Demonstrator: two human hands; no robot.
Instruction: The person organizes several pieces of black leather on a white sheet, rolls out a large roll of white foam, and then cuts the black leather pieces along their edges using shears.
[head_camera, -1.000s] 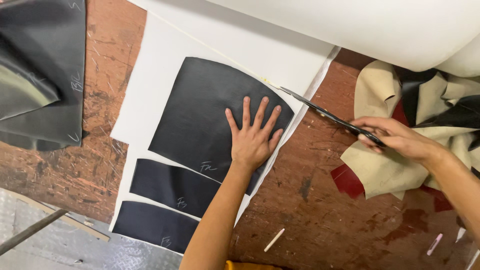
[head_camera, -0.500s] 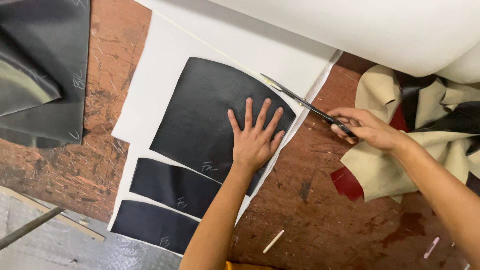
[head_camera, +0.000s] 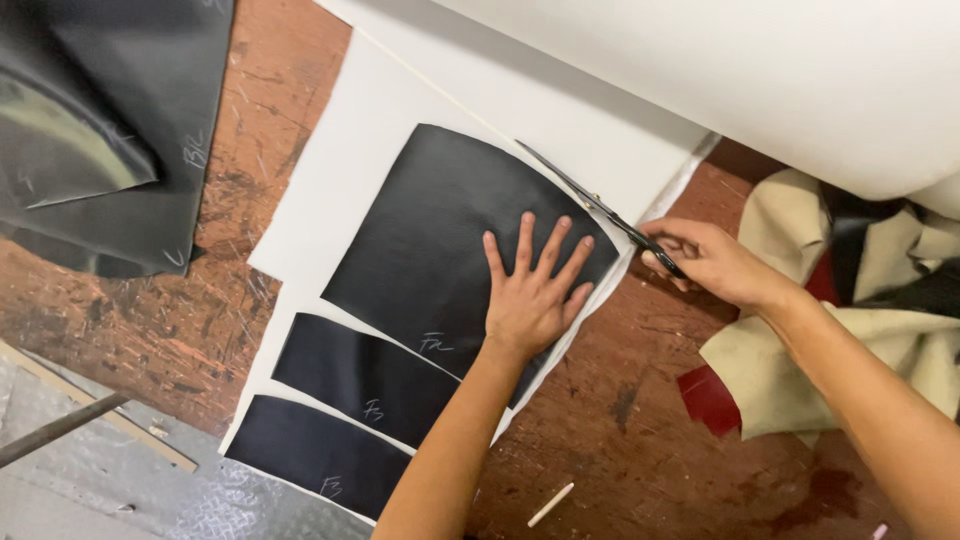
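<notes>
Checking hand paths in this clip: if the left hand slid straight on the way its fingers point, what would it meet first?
The left hand lies flat on the large black piece, fingers pointing up and slightly right. It would likely meet the scissors along that piece's edge first.

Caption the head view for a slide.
Left hand pins a large black leather panel on white sheet material while right hand cuts with scissors.

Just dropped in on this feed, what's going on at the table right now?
A person is cutting white sheet material with scissors held in the right hand, the blades running along the top edge of a large black pattern piece. The left hand lies flat, fingers spread, on that black piece. Two smaller black pieces lie below it on the same sheet. Folded black material sits at the far left of the worn wooden table.
</notes>
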